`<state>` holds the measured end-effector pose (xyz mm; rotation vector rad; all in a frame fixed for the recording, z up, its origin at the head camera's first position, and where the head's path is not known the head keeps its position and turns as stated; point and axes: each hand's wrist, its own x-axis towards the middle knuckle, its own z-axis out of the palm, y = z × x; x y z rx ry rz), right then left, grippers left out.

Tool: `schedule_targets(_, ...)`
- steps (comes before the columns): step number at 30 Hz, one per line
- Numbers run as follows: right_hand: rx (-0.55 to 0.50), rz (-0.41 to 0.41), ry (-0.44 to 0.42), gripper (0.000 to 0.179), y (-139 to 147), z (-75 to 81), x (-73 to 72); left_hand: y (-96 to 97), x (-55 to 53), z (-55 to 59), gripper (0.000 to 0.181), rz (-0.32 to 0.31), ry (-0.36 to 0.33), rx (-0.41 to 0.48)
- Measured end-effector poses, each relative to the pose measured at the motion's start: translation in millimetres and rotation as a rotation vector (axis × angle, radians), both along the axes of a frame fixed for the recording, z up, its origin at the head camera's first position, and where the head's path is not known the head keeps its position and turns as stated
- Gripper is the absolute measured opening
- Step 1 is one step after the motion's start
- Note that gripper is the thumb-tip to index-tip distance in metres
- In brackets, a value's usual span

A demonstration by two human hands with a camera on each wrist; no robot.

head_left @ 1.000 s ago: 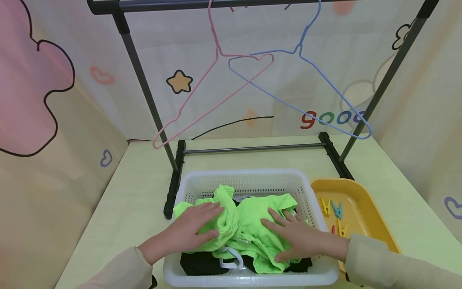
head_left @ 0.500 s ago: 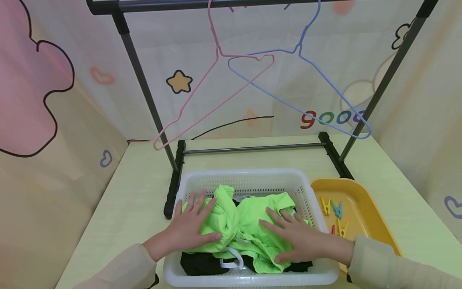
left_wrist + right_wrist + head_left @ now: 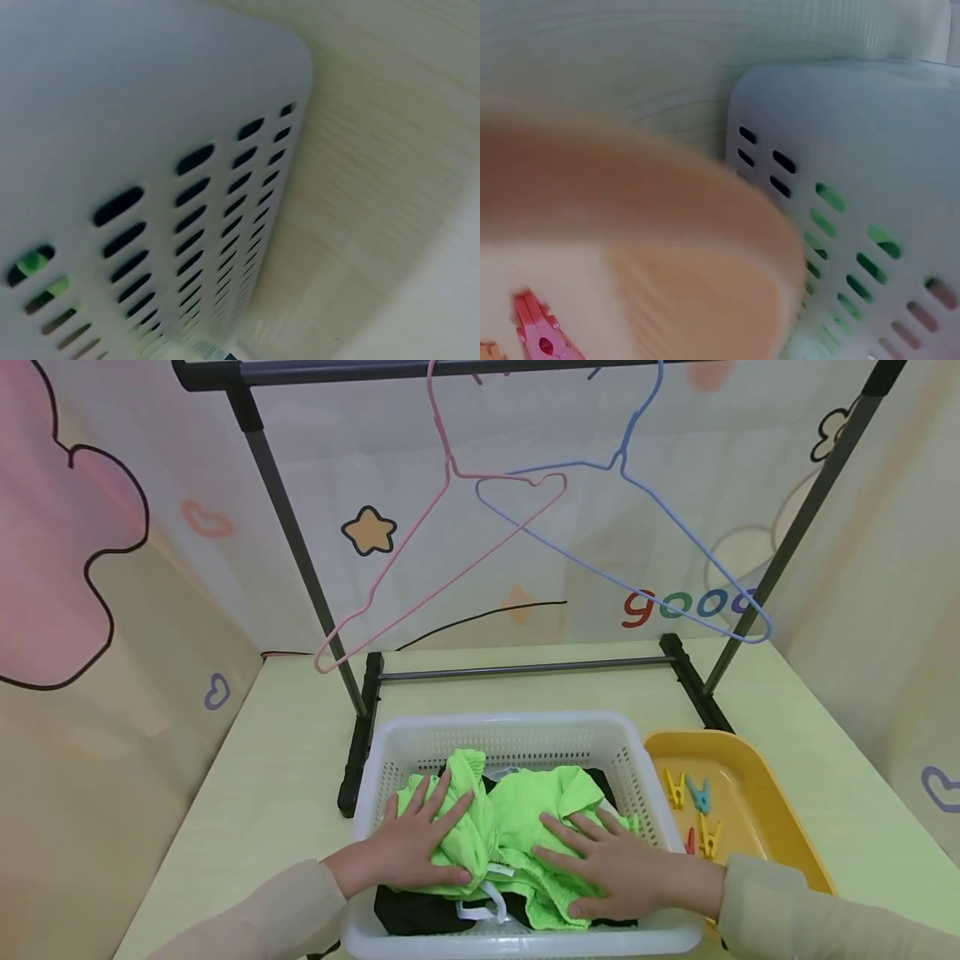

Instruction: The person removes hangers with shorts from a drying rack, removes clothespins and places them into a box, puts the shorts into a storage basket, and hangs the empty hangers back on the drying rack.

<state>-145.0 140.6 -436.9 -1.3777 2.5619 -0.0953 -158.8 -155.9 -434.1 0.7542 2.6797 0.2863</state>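
A bright green garment lies bunched on top of a white perforated basket. My left hand rests on its left part, fingers spread and straight. On its right part lies my right hand, palm down with fingers fanned out. Black cloth shows under the green fabric at the front, and a pale hook-shaped piece pokes out there. The left wrist view shows the slotted basket wall; in the right wrist view, green fabric shows through the slots of the basket. Neither hand appears in the wrist views.
An orange-yellow tray sits right of the basket, holding yellow clothespins, a blue clothespin and a red one. Behind stands a black rack with a pink hanger and a blue hanger on its top bar.
My left hand has spread its fingers and moved right, further over the garment. The right hand has shifted slightly. The green fabric is drawn inward, and more black cloth shows behind it.
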Motion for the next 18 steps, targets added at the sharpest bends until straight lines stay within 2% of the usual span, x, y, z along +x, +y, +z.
schedule_targets(3,0.024,0.007,-0.02,0.064,-0.3,-3.0,-0.4,0.4,1.1,-2.7,0.093,-0.017,-0.015,-0.013)
schedule_targets(11,0.078,0.029,-0.007,0.061,0.7,-6.8,-0.9,1.6,2.6,-10.2,0.093,-0.052,0.013,-0.024)
schedule_targets(15,0.077,0.029,-0.003,0.06,0.5,-5.5,-0.8,1.1,3.0,-8.4,0.093,-0.049,0.008,-0.029)
schedule_targets(18,0.065,0.016,0.004,0.06,1.6,-4.2,-1.0,0.0,3.6,-2.6,0.094,-0.047,0.006,-0.035)
